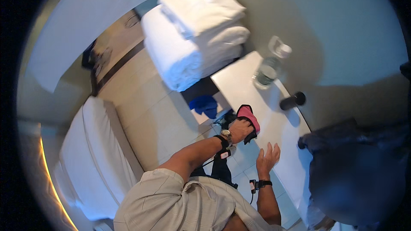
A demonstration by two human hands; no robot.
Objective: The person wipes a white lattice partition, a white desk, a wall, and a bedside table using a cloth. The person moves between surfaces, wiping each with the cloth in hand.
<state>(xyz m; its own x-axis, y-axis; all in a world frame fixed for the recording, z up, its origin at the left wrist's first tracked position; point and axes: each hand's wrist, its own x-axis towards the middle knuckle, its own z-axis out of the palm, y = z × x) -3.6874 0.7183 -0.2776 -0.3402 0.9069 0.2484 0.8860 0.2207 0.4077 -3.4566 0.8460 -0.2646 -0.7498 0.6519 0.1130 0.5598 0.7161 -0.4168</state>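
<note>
My left hand (240, 131), with a watch on its wrist, grips a pink fabric item (249, 117) with black edging. It holds this item at the near edge of a long white table (282, 150). Just what the item is, I cannot tell. Lower and to the right, my right hand (267, 160) is raised beside the same table edge. Its fingers are spread and nothing is in them. A strap with a small device circles each wrist.
A clear handled bottle (267, 72) and a black cylinder (292, 101) stand on the table. Stacked white towels (196, 35) rise beyond its left end, near a blue cloth item (204, 106). A white-covered bed (93, 163) is left; a dark, partly blurred shape (356, 179) is right.
</note>
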